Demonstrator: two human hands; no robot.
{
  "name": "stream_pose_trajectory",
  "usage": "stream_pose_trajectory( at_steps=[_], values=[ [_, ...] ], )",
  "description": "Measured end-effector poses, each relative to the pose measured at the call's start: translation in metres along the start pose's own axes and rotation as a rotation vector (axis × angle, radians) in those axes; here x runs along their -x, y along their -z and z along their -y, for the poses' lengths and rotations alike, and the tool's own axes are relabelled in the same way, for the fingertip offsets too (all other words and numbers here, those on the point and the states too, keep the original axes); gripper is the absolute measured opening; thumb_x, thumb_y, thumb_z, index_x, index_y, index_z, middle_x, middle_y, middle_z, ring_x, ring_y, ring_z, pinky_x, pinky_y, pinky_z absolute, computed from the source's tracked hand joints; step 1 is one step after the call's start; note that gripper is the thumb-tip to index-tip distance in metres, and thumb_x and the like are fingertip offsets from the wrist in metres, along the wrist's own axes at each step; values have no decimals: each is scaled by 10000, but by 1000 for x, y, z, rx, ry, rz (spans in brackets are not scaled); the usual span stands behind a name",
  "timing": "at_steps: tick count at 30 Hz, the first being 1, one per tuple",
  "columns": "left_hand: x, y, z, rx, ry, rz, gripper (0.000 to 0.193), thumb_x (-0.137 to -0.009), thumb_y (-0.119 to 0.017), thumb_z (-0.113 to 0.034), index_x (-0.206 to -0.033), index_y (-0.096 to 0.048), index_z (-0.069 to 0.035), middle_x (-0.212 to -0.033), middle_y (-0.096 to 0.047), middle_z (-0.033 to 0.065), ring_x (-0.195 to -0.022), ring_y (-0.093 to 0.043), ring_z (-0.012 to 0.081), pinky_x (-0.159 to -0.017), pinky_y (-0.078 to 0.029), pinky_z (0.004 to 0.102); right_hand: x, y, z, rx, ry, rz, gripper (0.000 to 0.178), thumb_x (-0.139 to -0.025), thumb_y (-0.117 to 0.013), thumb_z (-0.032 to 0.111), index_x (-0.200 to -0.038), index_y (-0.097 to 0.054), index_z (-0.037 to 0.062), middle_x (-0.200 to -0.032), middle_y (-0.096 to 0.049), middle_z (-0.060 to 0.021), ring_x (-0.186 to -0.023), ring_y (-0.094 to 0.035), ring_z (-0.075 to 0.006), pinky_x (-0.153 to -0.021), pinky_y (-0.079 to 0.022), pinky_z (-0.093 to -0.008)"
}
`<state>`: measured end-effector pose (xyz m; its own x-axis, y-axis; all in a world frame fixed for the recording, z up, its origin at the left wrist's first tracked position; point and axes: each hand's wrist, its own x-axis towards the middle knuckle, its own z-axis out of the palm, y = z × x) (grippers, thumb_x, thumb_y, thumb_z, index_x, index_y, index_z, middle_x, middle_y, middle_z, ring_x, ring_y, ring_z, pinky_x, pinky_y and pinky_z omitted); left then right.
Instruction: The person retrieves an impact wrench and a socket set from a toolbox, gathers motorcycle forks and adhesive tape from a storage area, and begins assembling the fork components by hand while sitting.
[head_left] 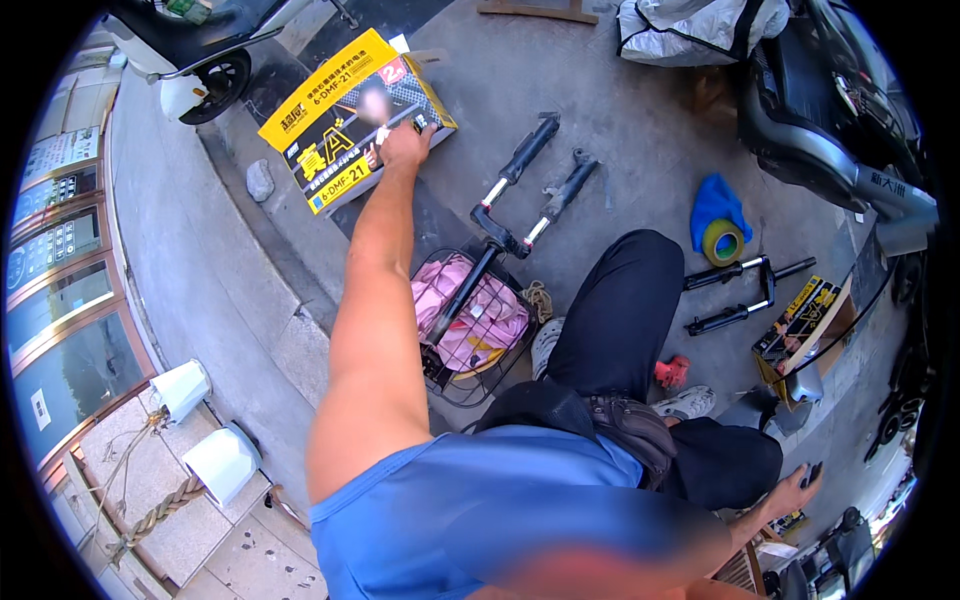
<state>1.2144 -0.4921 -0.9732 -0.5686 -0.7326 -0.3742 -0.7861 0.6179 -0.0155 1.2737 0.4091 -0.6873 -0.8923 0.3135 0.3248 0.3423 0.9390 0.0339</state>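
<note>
My left arm stretches forward to a yellow and black cardboard battery box (345, 170) on the ground. My left hand (404, 147) is at the box's near right part, its fingers bent around a small dark and white item I cannot make out. Down at the lower right, beside my bent knee, my right hand (793, 495) is closed on a small black object (815, 475), whose kind does not show. Between the box and my legs lies a front suspension fork (500, 230), its steering stem over a black wire basket (470, 330) holding pink cloth (480, 300).
Right of my knee lie a second fork (735, 295), a tape roll (722, 242) by a blue cloth (717, 205), a red tool (671, 372) and another box (800, 330). Scooters stand at upper left (205, 85) and upper right (830, 130). A kerb (240, 220) runs along the left.
</note>
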Motion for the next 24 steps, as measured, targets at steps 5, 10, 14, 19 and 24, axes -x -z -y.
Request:
stream_pose_trajectory(
  at_steps=[5, 10, 14, 19, 24],
  values=[
    [-4, -16, 16, 2, -16, 78, 664, -913, -510, -620, -1167, -662, -25, -1200, -649, 229, -1138, -618, 374, -960, -488, 463, 24, -12, 75, -116, -47, 105, 396, -927, -603, 169, -1285, -580, 1, -1263, -624, -179, -1153, -596, -318, -1001, -433, -384],
    [-40, 6, 22, -53, -75, 211, 693, -904, -522, -622, -1212, -648, -14, -1238, -635, 222, -1191, -591, 355, -1004, -462, 443, 44, -29, 95, -256, -64, 157, 405, -920, -595, 132, -1305, -570, 10, -1238, -628, -189, -1134, -605, -321, -988, -446, -388],
    [-65, 50, 7, 11, -39, -36, 661, -895, -556, -579, -1217, -612, -5, -1233, -626, 202, -1173, -590, 350, -996, -466, 445, 49, -13, 93, -135, -21, 103, 405, -925, -588, 130, -1319, -567, 34, -1250, -620, -171, -1134, -601, -307, -979, -452, -398],
    [-120, 112, 38, -278, -20, -602, 985, -709, -816, -395, -1507, -297, -144, -1495, -372, 201, -1403, -325, 388, -1099, -326, 580, 49, 4, 57, -44, 21, 159, 412, -930, -590, 104, -1333, -552, 29, -1271, -603, -188, -1156, -587, -321, -996, -444, -399],
    [-181, 113, 99, -242, -18, -44, 719, -721, -815, -391, -1322, -560, -90, -1223, -649, 181, -1118, -636, 342, -961, -497, 440, 37, 8, 65, -41, 2, 186, 413, -920, -596, 62, -1327, -548, 18, -1260, -604, -196, -1169, -588, -308, -1004, -445, -389]
  ],
)
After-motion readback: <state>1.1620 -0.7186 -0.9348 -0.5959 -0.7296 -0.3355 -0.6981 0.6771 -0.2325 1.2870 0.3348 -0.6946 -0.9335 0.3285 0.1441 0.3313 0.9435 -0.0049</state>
